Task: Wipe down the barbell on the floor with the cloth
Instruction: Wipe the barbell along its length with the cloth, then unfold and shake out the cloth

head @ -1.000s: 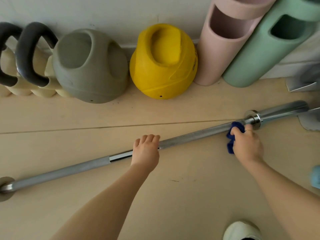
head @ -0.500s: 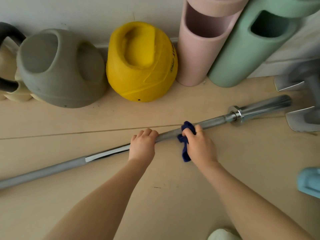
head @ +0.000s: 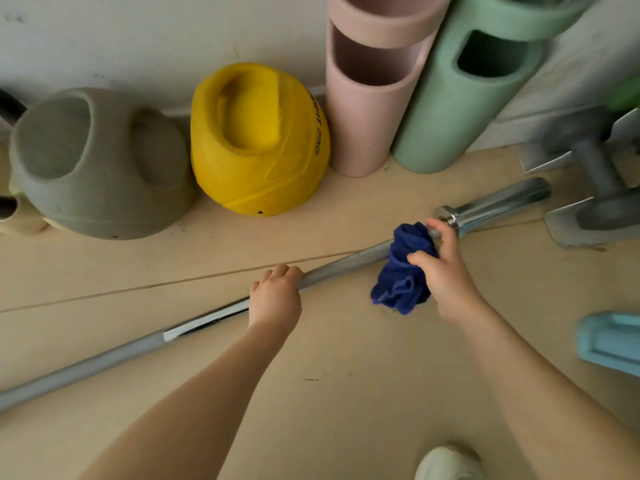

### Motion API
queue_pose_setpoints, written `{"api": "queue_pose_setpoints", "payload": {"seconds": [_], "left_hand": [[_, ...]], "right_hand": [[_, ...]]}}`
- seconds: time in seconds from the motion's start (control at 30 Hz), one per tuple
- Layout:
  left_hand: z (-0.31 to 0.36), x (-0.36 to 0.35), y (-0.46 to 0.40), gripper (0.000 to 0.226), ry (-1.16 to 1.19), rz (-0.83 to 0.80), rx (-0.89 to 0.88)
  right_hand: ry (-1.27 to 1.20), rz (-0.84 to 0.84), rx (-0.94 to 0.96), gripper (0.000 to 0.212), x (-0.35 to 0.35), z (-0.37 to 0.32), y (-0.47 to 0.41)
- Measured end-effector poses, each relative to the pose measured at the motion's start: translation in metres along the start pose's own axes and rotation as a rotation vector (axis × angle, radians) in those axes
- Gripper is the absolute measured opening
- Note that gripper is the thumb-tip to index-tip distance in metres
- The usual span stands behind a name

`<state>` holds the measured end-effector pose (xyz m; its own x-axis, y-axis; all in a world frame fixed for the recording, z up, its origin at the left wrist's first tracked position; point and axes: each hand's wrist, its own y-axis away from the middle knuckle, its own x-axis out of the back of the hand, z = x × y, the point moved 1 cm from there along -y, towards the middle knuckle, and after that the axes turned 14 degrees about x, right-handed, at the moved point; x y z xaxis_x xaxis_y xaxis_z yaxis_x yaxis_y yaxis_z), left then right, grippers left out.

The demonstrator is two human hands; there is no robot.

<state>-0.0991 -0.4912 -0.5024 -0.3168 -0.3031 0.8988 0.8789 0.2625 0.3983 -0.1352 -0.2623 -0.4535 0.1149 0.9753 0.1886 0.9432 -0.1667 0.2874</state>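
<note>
Nearest the camera, the toe of a white shoe [head: 446, 462] shows at the bottom edge, and two bare forearms reach forward over the pale wooden floor [head: 346, 375]. The left hand [head: 275, 301] lies on the middle of the barbell [head: 207, 318], fingers curled over the top of the shaft, seemingly to steady it. The right hand [head: 446, 271] grips a bunched dark blue cloth [head: 403, 268] that is wrapped over the bar just inside the collar; thumb and fingers close round cloth and shaft together, and a loose fold of cloth hangs down to the floor on the near side. The barbell lies flat on the floor, running diagonally from the lower left edge up to its thicker chrome sleeve [head: 502, 202] at the right. Judging by where the cloth sits, the wiping is under way on the right-hand part of the shaft; nothing visible tells which parts are already clean. The long stretch left of the left hand, the part under that hand and the sleeve itself may all remain to be done. Farther back, against the wall, stand a grey weight [head: 100, 164], a yellow weight [head: 258, 140], and a pink roller [head: 374, 91] beside a green roller [head: 478, 81].
</note>
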Motion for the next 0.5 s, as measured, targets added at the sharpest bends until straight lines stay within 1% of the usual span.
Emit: {"api": "queue_pose_setpoints", "payload": {"seconds": [0.07,0.13,0.17,0.2,0.27,0.33,0.37,0.43,0.47,0.5], "left_hand": [[0.01,0.016,0.001,0.033,0.076,-0.077,0.033],[0.024,0.033,0.008,0.032,0.23,-0.1,-0.041],[0.031,0.041,0.013,0.031,0.34,-0.136,-0.096],[0.04,0.051,0.021,0.03,0.464,-0.201,-0.153],[0.056,0.072,0.039,0.028,0.689,-0.38,-0.245],[0.07,0.089,0.057,0.024,0.845,-0.602,-0.293],[0.073,0.094,0.063,0.022,0.872,-0.682,-0.32],[0.075,0.101,0.071,0.022,0.868,-0.809,-0.38],[0.075,0.105,0.072,0.028,0.832,-0.852,-0.393],[0.073,0.109,0.072,0.035,0.744,-0.865,-0.424]], "right_hand": [[-0.178,-0.146,-0.109,0.052,0.004,-0.014,0.013],[-0.314,-0.298,-0.147,0.046,0.012,-0.032,0.03],[-0.367,-0.356,-0.157,0.046,0.015,-0.04,0.039],[-0.407,-0.41,-0.157,0.045,0.017,-0.047,0.047],[-0.398,-0.49,-0.166,0.043,0.021,-0.059,0.061],[-0.359,-0.507,-0.188,0.04,0.022,-0.069,0.073],[-0.366,-0.492,-0.202,0.039,0.022,-0.075,0.078],[-0.433,-0.418,-0.206,0.035,0.025,-0.088,0.09],[-0.469,-0.362,-0.205,0.032,0.027,-0.095,0.095],[-0.489,-0.297,-0.203,0.028,0.031,-0.103,0.1]]}}
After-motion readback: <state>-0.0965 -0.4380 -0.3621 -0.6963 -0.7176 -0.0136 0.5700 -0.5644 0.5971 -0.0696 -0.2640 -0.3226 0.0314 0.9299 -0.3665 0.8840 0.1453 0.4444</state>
